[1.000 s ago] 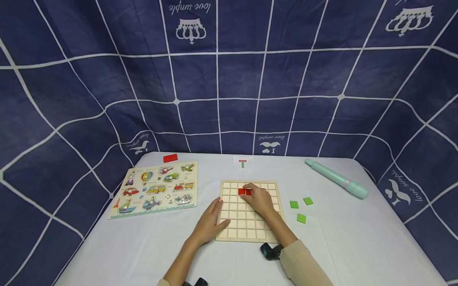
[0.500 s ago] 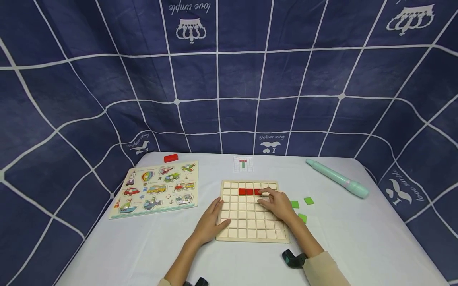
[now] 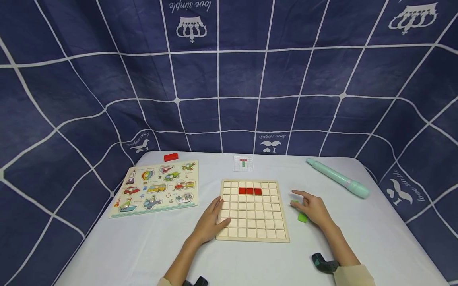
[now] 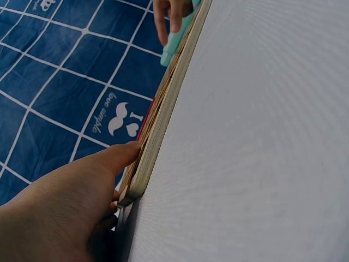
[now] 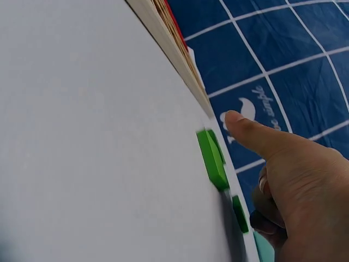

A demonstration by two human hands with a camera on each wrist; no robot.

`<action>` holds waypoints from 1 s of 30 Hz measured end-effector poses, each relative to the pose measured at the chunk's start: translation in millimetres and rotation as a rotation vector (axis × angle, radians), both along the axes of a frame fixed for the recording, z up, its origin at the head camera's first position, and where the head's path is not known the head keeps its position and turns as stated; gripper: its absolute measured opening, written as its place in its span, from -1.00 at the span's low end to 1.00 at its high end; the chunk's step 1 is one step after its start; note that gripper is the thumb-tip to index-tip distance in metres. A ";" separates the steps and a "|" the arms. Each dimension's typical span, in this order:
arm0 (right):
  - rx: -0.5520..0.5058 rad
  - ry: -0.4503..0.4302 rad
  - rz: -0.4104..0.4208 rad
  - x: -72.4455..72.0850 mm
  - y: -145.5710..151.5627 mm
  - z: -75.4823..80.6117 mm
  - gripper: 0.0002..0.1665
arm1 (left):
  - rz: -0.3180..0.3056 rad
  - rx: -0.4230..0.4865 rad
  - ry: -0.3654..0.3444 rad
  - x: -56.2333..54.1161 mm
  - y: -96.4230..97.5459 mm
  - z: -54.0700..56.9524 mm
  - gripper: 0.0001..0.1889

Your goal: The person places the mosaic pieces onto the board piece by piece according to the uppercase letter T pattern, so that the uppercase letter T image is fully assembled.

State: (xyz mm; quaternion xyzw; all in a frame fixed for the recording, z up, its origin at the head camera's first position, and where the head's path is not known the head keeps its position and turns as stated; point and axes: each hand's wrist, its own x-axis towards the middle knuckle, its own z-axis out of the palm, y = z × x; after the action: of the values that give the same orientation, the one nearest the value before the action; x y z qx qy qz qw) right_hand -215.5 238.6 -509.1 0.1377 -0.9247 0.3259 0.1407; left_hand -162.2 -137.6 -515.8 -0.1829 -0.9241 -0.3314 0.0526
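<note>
A square wooden grid board (image 3: 251,225) lies flat in the middle of the table. Three red square tiles (image 3: 250,191) sit side by side in one of its upper rows. My left hand (image 3: 207,225) rests along the board's left edge, thumb on top and fingers straight. To the right of the board, my right hand (image 3: 314,208) hovers over green square tiles, with nothing between thumb and forefinger. One green tile (image 3: 302,217) shows below that hand, and another is partly covered. Several green faces, one tile (image 5: 211,158) nearest, appear in the right wrist view.
A small printed card (image 3: 243,163) with a red and green T pattern lies behind the board. At left is a picture puzzle (image 3: 157,190) with vehicles, and a red block (image 3: 171,157) beyond it. A mint-green tube (image 3: 338,178) lies at back right.
My right hand has moved off the red tiles, rightward to the green ones. Three red tiles now show uncovered in a row. My left hand has stayed at the board's edge.
</note>
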 end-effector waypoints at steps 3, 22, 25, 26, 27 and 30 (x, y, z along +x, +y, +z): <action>0.001 0.012 -0.015 3.2 10.4 -1.8 -0.48 | 0.003 -0.003 0.002 -0.5 -0.7 -0.5 -0.21; 0.050 -0.055 -0.015 8.4 19.5 -7.6 -0.50 | 0.005 0.000 -0.008 -0.2 -0.5 -0.6 -0.21; 0.064 -0.069 -0.020 8.2 19.1 -7.8 -0.50 | 0.005 -0.001 -0.006 0.0 -0.5 -0.7 -0.21; 0.068 -0.073 -0.022 8.1 19.0 -7.9 -0.50 | 0.005 0.000 -0.006 0.1 -0.5 -0.6 -0.21; 0.070 -0.074 -0.024 7.8 18.9 -7.9 -0.51 | 0.006 0.000 -0.008 0.3 -0.4 -0.3 -0.21; 0.073 -0.081 -0.030 7.7 18.5 -8.3 -0.52 | 0.004 0.002 -0.004 -0.2 -0.3 -0.8 -0.21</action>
State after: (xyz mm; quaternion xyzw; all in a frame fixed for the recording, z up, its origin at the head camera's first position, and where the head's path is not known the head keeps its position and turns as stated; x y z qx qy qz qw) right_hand -207.8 257.1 -517.4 0.1158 -0.9428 0.2951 0.1028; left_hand -162.4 -137.9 -516.6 -0.1804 -0.9243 -0.3323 0.0516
